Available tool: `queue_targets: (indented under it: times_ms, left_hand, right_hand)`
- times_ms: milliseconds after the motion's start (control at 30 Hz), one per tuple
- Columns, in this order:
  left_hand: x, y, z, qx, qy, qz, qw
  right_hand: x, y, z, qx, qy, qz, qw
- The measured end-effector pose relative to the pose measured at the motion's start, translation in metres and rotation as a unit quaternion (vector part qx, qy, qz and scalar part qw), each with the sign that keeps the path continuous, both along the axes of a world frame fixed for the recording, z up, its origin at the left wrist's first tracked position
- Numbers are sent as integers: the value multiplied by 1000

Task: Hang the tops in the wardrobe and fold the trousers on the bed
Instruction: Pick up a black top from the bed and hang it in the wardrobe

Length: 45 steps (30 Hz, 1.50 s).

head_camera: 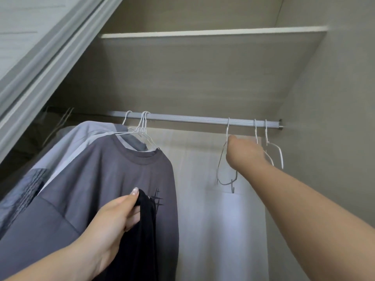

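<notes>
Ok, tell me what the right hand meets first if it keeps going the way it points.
The right hand already touches the empty grey hanger on the rail; beyond that, probably the wardrobe's back wall.

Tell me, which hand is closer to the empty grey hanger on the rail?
Right. The right hand is at the grey hanger, touching its neck just under the rail. The left hand is lower and off to the left, gripping a black garment.
</notes>
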<state>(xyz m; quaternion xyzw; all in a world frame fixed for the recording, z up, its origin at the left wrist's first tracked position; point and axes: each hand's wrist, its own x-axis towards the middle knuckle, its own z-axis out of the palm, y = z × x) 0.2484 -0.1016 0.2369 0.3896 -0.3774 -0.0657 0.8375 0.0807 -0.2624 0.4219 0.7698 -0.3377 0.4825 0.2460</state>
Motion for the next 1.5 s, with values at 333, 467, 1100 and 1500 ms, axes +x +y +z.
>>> queue_targets:
  times_ms: [333, 467, 1100, 1500]
  left_hand:
    - [-13, 28, -2, -9, -11, 22, 1000]
    - [-21, 48, -17, 8, -27, 42, 999]
    - [-71, 176, -139, 170, 98, 4, 981]
    - [-60, 240, -219, 256, 56, 112, 959]
  right_hand:
    - [25, 6, -36, 32, -168, 277, 946]
    - [22, 23, -86, 74, -156, 345, 922]
    - [-147, 158, -300, 291, -120, 362, 877]
    - [-250, 215, -346, 249, -23, 332, 909]
